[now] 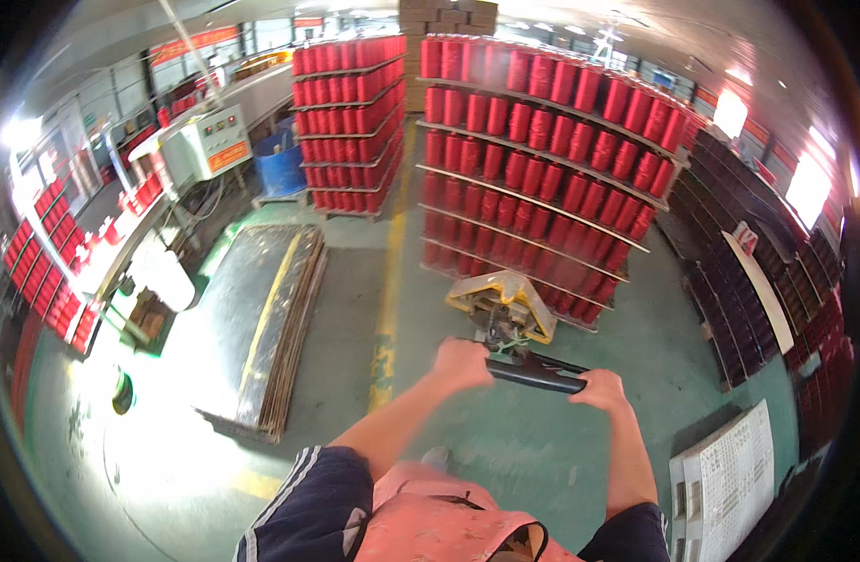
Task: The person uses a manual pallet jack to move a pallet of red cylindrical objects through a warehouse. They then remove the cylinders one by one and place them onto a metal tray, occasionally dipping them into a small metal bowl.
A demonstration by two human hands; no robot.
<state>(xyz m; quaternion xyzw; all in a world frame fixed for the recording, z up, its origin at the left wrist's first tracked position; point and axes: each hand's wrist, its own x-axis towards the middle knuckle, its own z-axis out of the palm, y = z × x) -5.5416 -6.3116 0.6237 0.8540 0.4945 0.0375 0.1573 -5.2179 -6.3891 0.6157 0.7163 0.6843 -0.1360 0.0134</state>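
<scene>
pallet jack (514, 292), the yellow one: where is it, and what has hold of it?

— just ahead of the person, on the green floor (505, 496), at the foot of a tall stack of red cylinders (542, 155). its black handle (535, 376) reaches back toward the body. the left grip (463, 363) is curled round the handle's left end, slightly blurred; the right grip (601, 388) is wrapped round the right end.

— are the forks under that stack?

— cannot tell; they are hidden.

— how would you do this well?

— in my judgement, pull evenly with both grips, steer in small turns and go slowly, since tall tiers may sway. leave room beside the flat pile of boards (278, 342) on the left.

— and the counts?

— one pallet jack, one handle, two grips. two tall red stacks ahead: the nearer has five tiers; the smaller, farther stack (350, 126) stands left of the yellow floor line (389, 300). cylinders: too many to count. one pile of boards, one blue drum (280, 164).
</scene>
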